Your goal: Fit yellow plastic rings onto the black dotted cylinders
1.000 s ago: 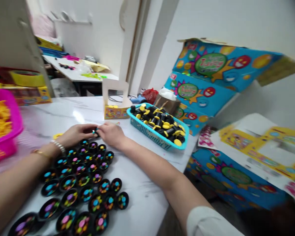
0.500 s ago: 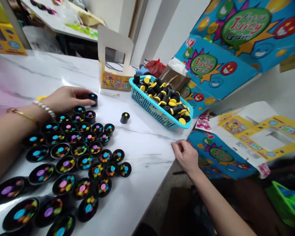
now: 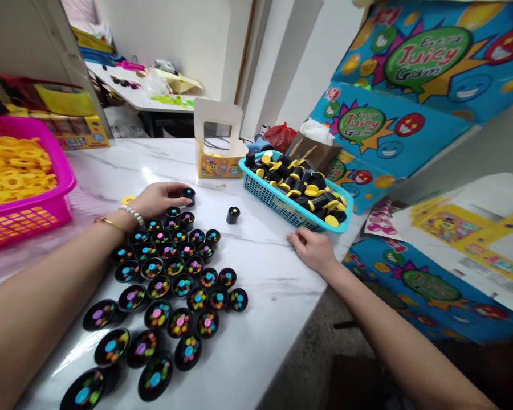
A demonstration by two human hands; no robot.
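- Cup (image 3: 191,195), small, black, upright; beyond the other cups (image 3: 153,392) on the table (image 3: 265,307); likely light, stiff, slightly slippery plastic; best held by its side wall.
- Left hand (image 3: 162,197); thumb and fingers clamped on the cup.
- Right hand (image 3: 313,248); fingers curled together, near the basket (image 3: 273,198), perforated blue plastic.
- Other cups; round-mouthed, glossy, holding colourful beads (image 3: 122,340).

The left hand (image 3: 162,197) wears a bracelet (image 3: 132,215) of round, pearly white beads at its wrist and a thin gold bangle (image 3: 111,224) behind it, while the right hand (image 3: 314,249) is bare.
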